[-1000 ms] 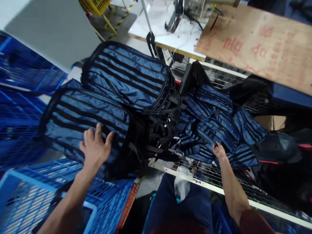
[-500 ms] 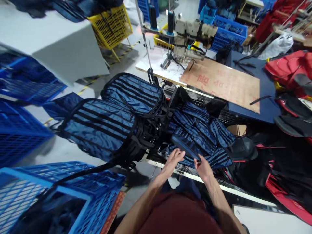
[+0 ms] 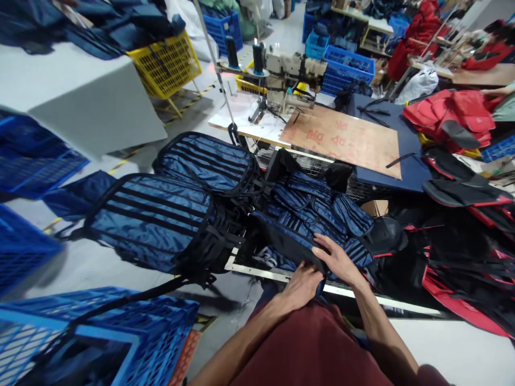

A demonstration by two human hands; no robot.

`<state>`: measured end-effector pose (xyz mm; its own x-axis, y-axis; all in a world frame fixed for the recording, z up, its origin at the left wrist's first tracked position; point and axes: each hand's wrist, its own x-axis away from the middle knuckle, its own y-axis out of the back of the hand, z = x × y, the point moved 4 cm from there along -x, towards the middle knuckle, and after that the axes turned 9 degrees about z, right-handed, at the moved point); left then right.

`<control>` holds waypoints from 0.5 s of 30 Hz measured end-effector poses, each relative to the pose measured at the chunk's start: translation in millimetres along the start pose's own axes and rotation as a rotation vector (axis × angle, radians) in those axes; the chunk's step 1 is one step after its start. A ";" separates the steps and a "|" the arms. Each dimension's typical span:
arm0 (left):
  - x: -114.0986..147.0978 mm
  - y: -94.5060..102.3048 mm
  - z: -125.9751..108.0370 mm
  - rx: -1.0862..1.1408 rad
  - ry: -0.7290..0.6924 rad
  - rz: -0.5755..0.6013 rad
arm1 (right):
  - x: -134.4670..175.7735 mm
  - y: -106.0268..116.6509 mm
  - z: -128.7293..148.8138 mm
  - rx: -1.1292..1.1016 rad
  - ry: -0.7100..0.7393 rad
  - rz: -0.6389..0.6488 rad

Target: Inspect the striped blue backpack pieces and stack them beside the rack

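A dark fabric panel with a blue edge (image 3: 281,236) is tilted up in front of me, its black side towards me. My left hand (image 3: 303,284) has its fingers curled around the panel's near right end. At the same end, my right hand (image 3: 338,260) lies along the upper edge, fingers fairly straight and touching it. Behind the panel is a pile of blue-and-black striped bag pieces (image 3: 317,201). Two blue striped backpacks, the nearer one (image 3: 148,214) and the farther one (image 3: 209,161), lie to the left of the pile.
A sewing machine (image 3: 295,67) stands beyond the pile beside a brown board (image 3: 341,139). Blue crates (image 3: 169,316) stand at left, with a strap across the nearest. Black and red bag pieces (image 3: 454,257) are heaped at right. A white metal rail (image 3: 257,272) runs before me.
The panel has been lifted and tipped up from the pile, showing its black side. My left hand has moved right to its end, beside my right hand. The view has shifted.
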<state>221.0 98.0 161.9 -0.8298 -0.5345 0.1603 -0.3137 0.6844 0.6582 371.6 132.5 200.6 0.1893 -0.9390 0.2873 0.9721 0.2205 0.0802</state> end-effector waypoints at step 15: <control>-3.8 17.9 -21.8 -0.192 -0.138 0.148 | -14.4 32.4 -22.6 0.251 -0.159 -0.187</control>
<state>228.6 101.6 189.1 -0.9191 -0.3541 0.1726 -0.1016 0.6365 0.7646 403.5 147.2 177.5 -0.0325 -0.9206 0.3893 0.9198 0.1248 0.3720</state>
